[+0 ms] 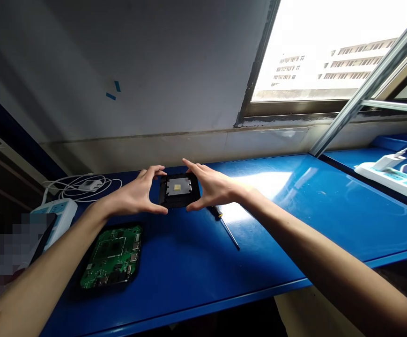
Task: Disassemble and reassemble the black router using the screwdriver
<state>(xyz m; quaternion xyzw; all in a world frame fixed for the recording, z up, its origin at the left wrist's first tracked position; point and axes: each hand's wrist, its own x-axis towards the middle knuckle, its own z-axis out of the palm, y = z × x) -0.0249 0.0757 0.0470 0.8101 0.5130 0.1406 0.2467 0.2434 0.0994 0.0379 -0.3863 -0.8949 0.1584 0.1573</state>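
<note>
A square black plastic cover [163, 198] with a silver metal plate [185, 186] and a small yellowish pad [177, 187] at its middle is between my hands. My left hand [138, 193] grips its left side, thumb at the near corner and fingers at the far one. On the right side my right hand [212, 186] does the same, its index finger stretched out past the far edge. A screwdriver [228, 229] with a black and yellow handle lies beside my right wrist, the handle partly hidden. Near my left forearm is a green circuit board [114, 255] in a black case.
White power strips stand at the left [66, 215] and far right [393, 175] of the blue table [266, 271]. A coiled white cable [91, 185] with an adapter lies behind my left arm. A metal frame post [351, 105] rises at the right, by the window.
</note>
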